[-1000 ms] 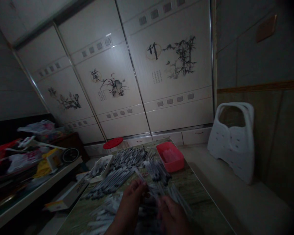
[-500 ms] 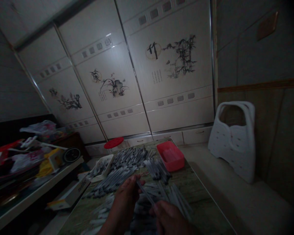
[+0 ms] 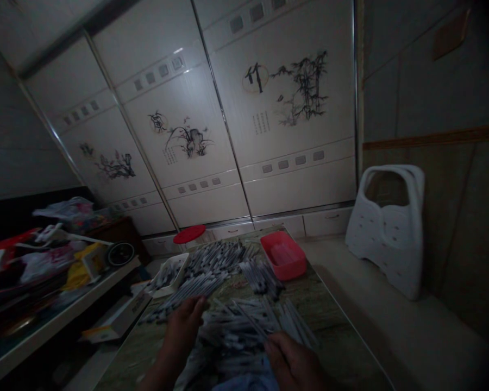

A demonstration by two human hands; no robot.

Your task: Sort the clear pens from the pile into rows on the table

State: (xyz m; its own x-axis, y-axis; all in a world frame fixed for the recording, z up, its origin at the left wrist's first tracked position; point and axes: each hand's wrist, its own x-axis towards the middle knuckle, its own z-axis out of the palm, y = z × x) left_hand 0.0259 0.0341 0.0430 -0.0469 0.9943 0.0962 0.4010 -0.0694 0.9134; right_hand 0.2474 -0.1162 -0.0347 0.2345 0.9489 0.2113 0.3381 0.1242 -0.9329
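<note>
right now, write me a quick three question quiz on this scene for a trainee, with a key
1. Which grip, left hand or right hand, holds the thin pen-like stick?
2. True or false: the white tray holds similar sticks.
3. On the table, the red plastic bin stands near: a) the near left corner b) the far right corner

Key: 1. right hand; 2. true; 3. b

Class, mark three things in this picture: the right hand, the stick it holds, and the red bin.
Right hand [image 3: 291, 354]: head view, on the middle of the hand.
Stick [image 3: 250, 319]: head view, midway along its bare length.
Red bin [image 3: 294, 270]: head view, outside of its near wall.
</note>
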